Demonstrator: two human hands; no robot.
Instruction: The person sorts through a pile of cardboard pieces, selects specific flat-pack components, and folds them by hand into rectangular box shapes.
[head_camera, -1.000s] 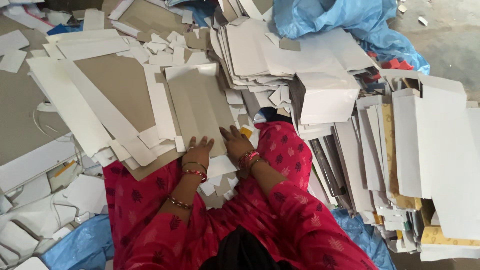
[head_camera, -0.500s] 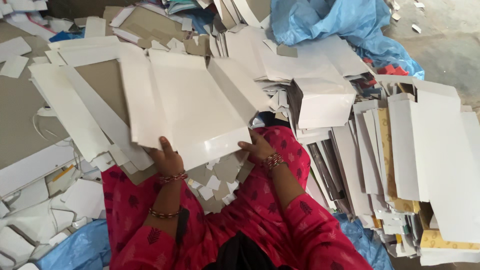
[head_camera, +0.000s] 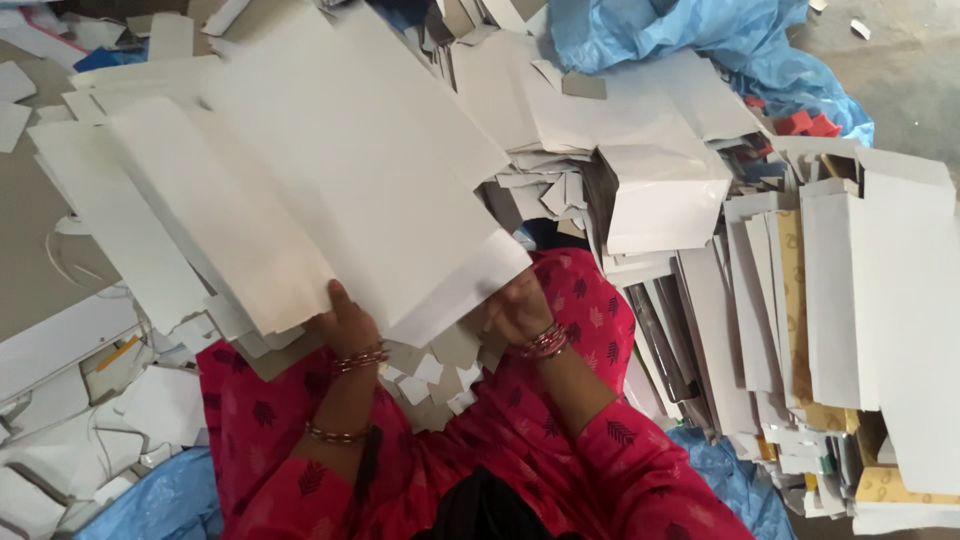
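A large flat white cardboard sheet (head_camera: 350, 170) is lifted up in front of me, tilted toward the camera. My left hand (head_camera: 345, 320) grips its lower left edge with the thumb on top. My right hand (head_camera: 518, 305) holds the lower right corner, partly hidden behind the sheet. Both wrists wear red bangles. Small white and grey card scraps (head_camera: 430, 370) lie on my red-clothed lap below the sheet.
Piles of flat white and grey card blanks (head_camera: 90, 250) spread to the left. A folded white box (head_camera: 665, 195) and upright stacks of card (head_camera: 840, 300) stand on the right. Blue plastic sheeting (head_camera: 700, 35) lies at the back and under my legs (head_camera: 150, 500).
Both hands went from resting on card scraps in my lap to gripping the white sheet, which has been raised higher and closer to the camera.
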